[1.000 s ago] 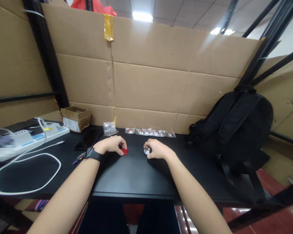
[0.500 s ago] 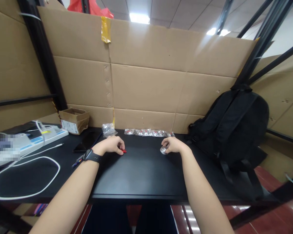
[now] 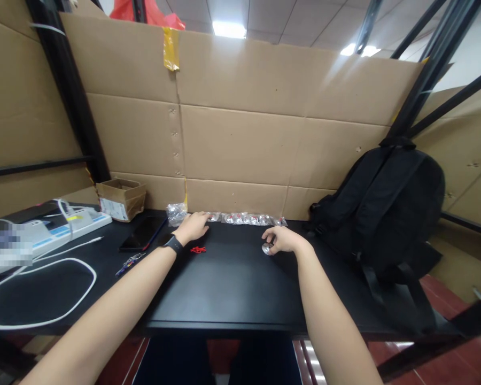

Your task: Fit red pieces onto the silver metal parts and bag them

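Note:
My left hand reaches to the back of the black table, its fingers apart at the left end of a row of small clear packets with red bits inside. Just nearer to me than that hand, a small red cord bundle lies loose on the tabletop. In my right hand, a small round silvery disc is pinched between thumb and fingers, close to the table surface. Beside my left hand sits a pile of clear plastic bags.
A black backpack stands at the right. On the left are a small cardboard box, a dark phone, keys, a white power strip and a looped white cable. Cardboard walls the back.
My left hand has let go of the red cord bundle and moved up and slightly right to the packets, its fingers opening out. My right hand has barely moved.

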Available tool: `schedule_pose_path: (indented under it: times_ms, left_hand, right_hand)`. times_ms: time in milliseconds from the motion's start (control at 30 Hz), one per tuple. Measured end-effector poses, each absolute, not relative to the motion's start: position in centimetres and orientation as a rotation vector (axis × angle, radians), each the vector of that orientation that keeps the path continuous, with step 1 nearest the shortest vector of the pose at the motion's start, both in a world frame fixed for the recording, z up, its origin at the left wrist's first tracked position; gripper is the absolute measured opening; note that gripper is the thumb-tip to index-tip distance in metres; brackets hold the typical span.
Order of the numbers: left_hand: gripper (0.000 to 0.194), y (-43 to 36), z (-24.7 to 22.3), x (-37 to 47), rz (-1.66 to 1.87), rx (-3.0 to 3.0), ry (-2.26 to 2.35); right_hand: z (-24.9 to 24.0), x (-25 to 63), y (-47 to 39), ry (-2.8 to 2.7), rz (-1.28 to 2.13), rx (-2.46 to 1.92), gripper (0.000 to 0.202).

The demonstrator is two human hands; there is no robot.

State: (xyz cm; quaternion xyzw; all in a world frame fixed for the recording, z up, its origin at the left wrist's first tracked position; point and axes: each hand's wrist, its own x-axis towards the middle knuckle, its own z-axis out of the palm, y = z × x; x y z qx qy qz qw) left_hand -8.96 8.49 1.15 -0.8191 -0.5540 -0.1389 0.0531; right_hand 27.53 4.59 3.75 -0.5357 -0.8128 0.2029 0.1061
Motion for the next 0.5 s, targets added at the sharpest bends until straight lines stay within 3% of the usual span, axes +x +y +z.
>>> schedule_pose_path:
  times_ms: [133,300,500]
  left_hand:
    - [0.058,11.4,1.2,-7.1,-0.256,-2.462,-1.709]
    - [0.039,13.9,1.3,-6.0,-0.146,-2.528,-1.753]
    - [0.033,12.9,1.8,-7.3,-0.294,-2.575,-1.806]
  right_hand:
    - [4.0,27.3,4.3,-2.345,0.568,-1.496,0.056]
    - [3.9,27.1,4.2,-2.335,0.577,-1.409,0.052]
    - [3.9,25.9,4.2,-2.354,0.511,-1.314,0.044]
